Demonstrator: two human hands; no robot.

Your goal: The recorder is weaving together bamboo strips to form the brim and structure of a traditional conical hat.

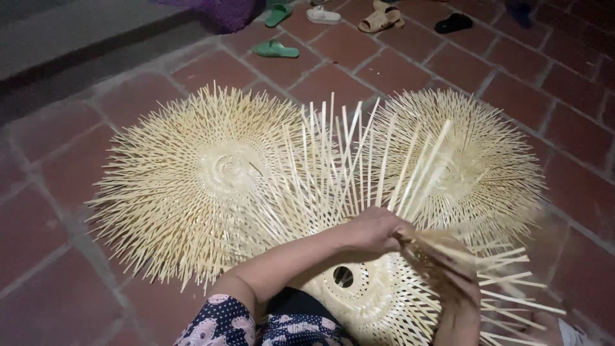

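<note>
The left hand (375,232) has its fingers (392,225) clenched on a bundle of loose strips (359,160) at the rim of the basket (378,301). The right hand (448,269) is blurred, but its fingers seem closed on strips at the same rim, just toward 4 o'clock from the left.

The basket lies in the person's lap, low in the view, its woven face toward the camera, with a dark hole near its middle. It looks light and springy. The strips are thin, flat and stiff along their length but would likely bend sideways and could split if kinked. Best hold is probably low on the strips, close to the woven edge, where they are braced.

The strips fan out from the rim: those above the hands point toward 12 o'clock, those by the right hand toward 3 and 4 o'clock.

Beyond, two flat woven discs, one (211,173) at 10 o'clock, one (474,160) at 1 o'clock, lie on the tiled floor (57,211). Sandals (275,49) sit at 12 o'clock.
</note>
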